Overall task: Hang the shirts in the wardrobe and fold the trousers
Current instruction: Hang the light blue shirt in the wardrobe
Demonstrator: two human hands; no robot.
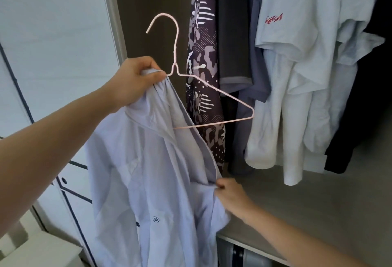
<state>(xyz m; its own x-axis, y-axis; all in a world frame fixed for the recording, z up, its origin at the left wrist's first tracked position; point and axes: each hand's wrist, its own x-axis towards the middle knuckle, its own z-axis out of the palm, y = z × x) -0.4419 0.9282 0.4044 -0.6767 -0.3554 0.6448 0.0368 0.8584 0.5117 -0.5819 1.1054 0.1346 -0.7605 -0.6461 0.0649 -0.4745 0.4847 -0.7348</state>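
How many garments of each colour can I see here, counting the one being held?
Lavender, held: 1, the shirt in both hands
Patterned purple: 1, the camouflage garment
Grey: 1, the grey top
Blue-grey: 1, the blue-grey shirt
White or pale, hanging: at least 2, including the white tee; overlaps hide more
Black: 1, the black garment
Total: at least 7

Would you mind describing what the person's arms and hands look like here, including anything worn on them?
Both arms are bare as far as the view shows, with no sleeves in view. The left hand and the right hand wear no gloves, and no rings, watch or bracelets show on the fingers or wrists. The nails that show look short and unpainted. No markings show on either forearm.
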